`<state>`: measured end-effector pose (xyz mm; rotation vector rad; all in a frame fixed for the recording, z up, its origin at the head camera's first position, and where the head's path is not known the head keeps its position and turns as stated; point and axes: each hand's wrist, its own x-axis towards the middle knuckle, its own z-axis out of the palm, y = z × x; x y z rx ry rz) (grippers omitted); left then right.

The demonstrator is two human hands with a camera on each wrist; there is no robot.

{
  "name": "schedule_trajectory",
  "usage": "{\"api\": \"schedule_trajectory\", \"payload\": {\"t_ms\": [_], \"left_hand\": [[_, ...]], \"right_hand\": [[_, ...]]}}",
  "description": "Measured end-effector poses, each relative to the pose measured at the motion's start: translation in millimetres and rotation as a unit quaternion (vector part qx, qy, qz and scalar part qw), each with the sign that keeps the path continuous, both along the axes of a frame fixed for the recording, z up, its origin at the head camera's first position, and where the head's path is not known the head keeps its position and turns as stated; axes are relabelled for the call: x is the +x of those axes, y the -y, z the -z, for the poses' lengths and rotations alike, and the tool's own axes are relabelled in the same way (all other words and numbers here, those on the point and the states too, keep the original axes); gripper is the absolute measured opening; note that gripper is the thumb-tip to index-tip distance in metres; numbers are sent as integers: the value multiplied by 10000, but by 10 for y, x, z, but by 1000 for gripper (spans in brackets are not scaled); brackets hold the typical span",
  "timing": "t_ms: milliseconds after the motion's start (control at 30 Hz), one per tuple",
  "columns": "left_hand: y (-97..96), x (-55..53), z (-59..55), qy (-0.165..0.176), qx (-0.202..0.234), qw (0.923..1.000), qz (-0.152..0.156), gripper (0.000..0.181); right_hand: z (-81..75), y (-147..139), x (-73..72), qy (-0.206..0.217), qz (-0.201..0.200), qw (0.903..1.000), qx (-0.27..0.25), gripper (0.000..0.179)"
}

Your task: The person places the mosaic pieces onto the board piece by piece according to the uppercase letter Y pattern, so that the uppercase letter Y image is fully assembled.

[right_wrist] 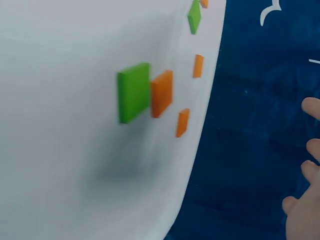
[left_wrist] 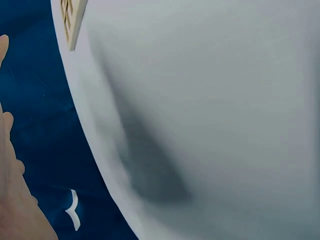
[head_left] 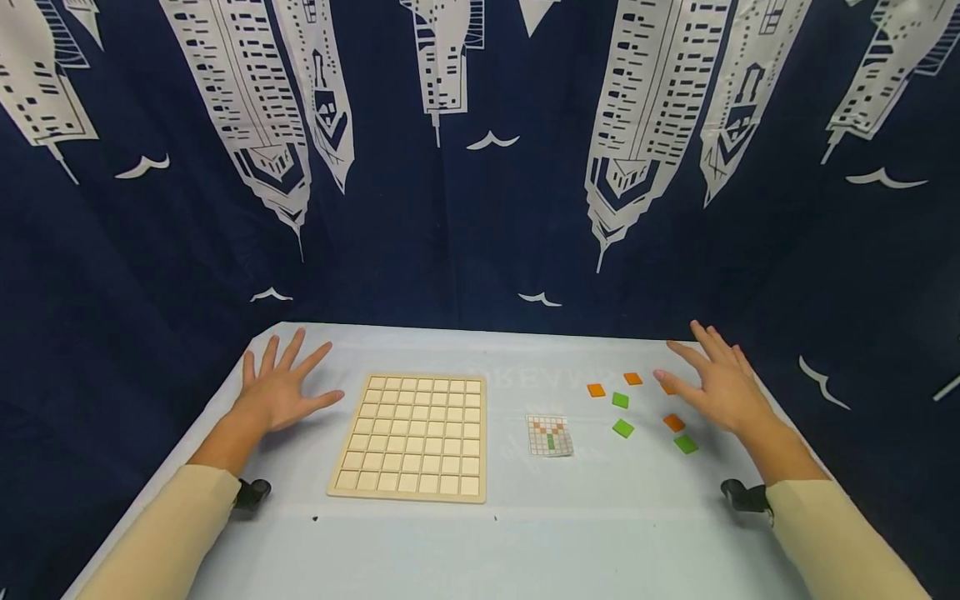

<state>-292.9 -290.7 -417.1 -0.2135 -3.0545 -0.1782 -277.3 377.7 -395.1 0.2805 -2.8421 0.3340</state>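
My left hand (head_left: 276, 396) is spread with straight fingers at the left of the table, beside a pale wooden grid board (head_left: 408, 437) and apart from it. On the right, my right hand (head_left: 722, 385) hovers with fingers extended near several small square tiles, holding nothing. Among them are a green tile (head_left: 686, 444) and an orange tile (head_left: 673, 422), both just below that hand. One orange tile (head_left: 666, 389) is partly hidden behind its thumb. A small printed pattern card (head_left: 550, 436) with orange and green squares lies between board and tiles.
The white table (head_left: 570, 542) ends at a dark blue curtain (head_left: 450, 217) printed with white buildings and birds. Farther back are more orange (head_left: 596, 390) and green tiles (head_left: 620, 400). Each wrist carries a black camera (head_left: 252, 493).
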Motion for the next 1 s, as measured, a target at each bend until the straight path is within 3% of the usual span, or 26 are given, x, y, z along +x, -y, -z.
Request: {"api": "schedule_trajectory", "payload": {"t_ms": [200,533,767,1000], "left_hand": [[-30,74,87,86,121,9999,74,98],[-91,205,165,105,210,9997,90,97],[-163,276,215,109,611,9977,255,95],[-239,364,264,237,956,9944,394,93]], "right_hand": [[134,22,71,-327,-34,9993,-191,70],[293,93,195,-167,162,9967,-775,68],[368,123,265,-284,452,9929,-1062,63],[421,153,336,250,922,9849,-1445,67]]}}
